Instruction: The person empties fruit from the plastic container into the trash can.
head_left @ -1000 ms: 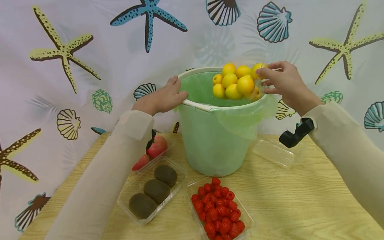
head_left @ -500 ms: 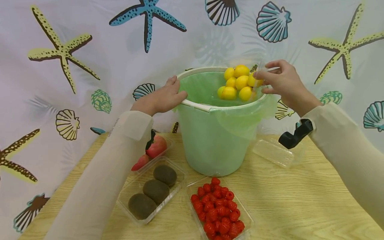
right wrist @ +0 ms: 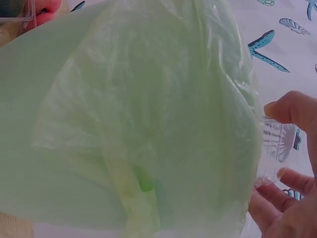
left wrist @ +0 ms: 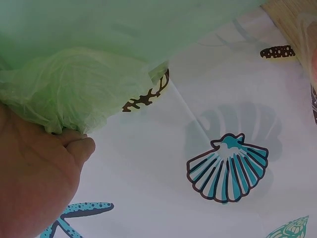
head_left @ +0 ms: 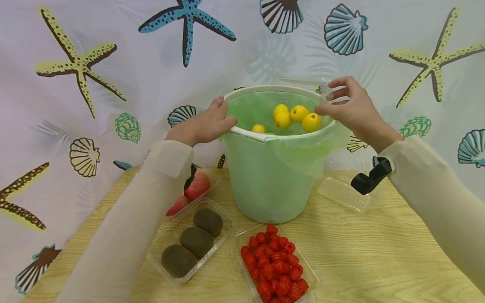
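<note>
My left hand [head_left: 204,123] grips the left rim of a pale green bin [head_left: 269,181]. In the left wrist view, its fingers curl at the overhanging green liner bag [left wrist: 74,91]. Over the bin's right rim, my right hand [head_left: 350,103] pinches a clear plastic box [right wrist: 276,144] between thumb and fingers, tipped on its side. Several small yellow fruits [head_left: 299,113] are inside the mouth of the bin, below and left of the box. The front rim hides the bin's lower inside.
In front of the bin lie a clear box of raspberries [head_left: 273,265] and a box of dark brown oval fruits [head_left: 197,241]. Red fruits [head_left: 198,185] sit behind the left forearm. A bare clear box [head_left: 342,191] stands on the wooden table [head_left: 382,248] at right.
The yellow fruits have slid out of the tipped box and dropped down into the bin. The right hand has turned slightly, moving a little left with the box. The left hand stays put.
</note>
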The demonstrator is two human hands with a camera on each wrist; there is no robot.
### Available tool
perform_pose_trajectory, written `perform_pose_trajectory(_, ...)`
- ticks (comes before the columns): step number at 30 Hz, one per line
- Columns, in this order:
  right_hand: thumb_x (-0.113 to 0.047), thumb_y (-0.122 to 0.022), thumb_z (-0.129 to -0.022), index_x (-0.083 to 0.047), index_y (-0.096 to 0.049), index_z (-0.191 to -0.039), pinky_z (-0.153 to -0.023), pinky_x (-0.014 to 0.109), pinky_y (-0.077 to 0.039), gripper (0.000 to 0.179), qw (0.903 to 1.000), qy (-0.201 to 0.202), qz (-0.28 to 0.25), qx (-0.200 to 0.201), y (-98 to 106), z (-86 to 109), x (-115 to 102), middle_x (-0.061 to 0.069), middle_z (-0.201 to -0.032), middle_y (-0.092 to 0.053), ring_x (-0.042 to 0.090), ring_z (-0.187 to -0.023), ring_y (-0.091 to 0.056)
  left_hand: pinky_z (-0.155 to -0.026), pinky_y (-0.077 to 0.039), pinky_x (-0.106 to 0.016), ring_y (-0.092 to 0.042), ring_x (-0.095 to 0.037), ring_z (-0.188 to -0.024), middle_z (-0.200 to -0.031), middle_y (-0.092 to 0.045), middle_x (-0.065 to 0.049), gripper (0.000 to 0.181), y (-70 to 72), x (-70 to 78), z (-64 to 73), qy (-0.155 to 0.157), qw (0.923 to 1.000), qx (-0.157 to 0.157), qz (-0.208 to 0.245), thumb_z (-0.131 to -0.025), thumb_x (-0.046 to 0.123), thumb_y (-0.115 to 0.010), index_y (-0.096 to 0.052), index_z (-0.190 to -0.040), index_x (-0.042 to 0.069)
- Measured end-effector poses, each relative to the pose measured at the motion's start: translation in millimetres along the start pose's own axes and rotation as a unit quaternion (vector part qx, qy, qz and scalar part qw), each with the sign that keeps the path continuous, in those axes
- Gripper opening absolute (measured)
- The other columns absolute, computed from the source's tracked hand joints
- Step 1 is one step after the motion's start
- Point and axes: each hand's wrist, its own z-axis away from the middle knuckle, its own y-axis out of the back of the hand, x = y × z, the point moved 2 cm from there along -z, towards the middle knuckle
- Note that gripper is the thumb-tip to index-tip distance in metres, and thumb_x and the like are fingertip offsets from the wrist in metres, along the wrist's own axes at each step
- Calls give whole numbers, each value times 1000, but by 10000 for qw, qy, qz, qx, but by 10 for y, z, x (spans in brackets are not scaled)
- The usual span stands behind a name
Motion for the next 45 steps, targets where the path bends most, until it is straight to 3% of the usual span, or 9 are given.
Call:
perform_pose_trajectory(10, -22, -73, -82, -18, -38, -134, -83, 28, -47, 62, 9991, 347, 249, -21, -3, 11, 7, 4, -123, -46, 19, -110, -51, -120, -6, -45, 15, -28, -147, -158, 20, -15, 73, 29, -3, 24, -10, 10000, -7, 41, -93, 33, -20, 10, -149, -3)
perform_pose_trajectory(25, -26, -71, -83, -18, -37, -135, -88, 35, -45, 63, 9993, 335, 177, -38, 9, 0, 34, 1, -119, -46, 20, -111, -50, -120, -5, -44, 15, -28, -147, -158, 20, -15, 73, 12, -30, 20, -38, 10000, 22, 77, -93, 33, -21, 8, -149, -4)
perform_pose_trajectory(31, -27, -69, -86, -15, -36, -134, -96, 37, -46, 60, 9992, 74, -386, -68, 38, -12, 53, -2, -114, -44, 16, -102, -51, -120, -6, -44, 14, -28, -147, -158, 19, -15, 74, 16, -29, 19, -28, 10000, 11, 77, -93, 33, -21, 9, -149, -4)
perform_pose_trajectory(34, -23, -66, -88, -13, -36, -133, -97, 31, -47, 55, 9967, -52, -802, -125, 56, -24, 63, -1, -113, -43, 13, -97, -55, -120, -7, -45, 13, -28, -147, -158, 19, -15, 74, 21, -21, 17, -45, 9999, 8, 98, -92, 33, -21, 9, -149, -4)
perform_pose_trajectory(40, -20, -65, -89, -6, -33, -133, -79, 17, -53, 56, 9853, -359, -1655, -239, 100, -60, 79, 6, -112, -47, 9, -90, -62, -120, -7, -45, 13, -28, -147, -158, 19, -14, 74, 9, -13, 11, -43, 10000, 35, 54, -92, 34, -21, 8, -149, -4)
perform_pose_trajectory(45, -24, -63, -90, -6, -39, -125, -76, 17, -54, 46, 9763, -574, -2064, -304, 135, -79, 118, 9, -114, -48, 12, -90, -60, -120, -7, -45, 13, -28, -147, -158, 19, -14, 74, 7, -6, 7, -46, 10000, 6, 55, -93, 34, -21, 9, -149, -3)
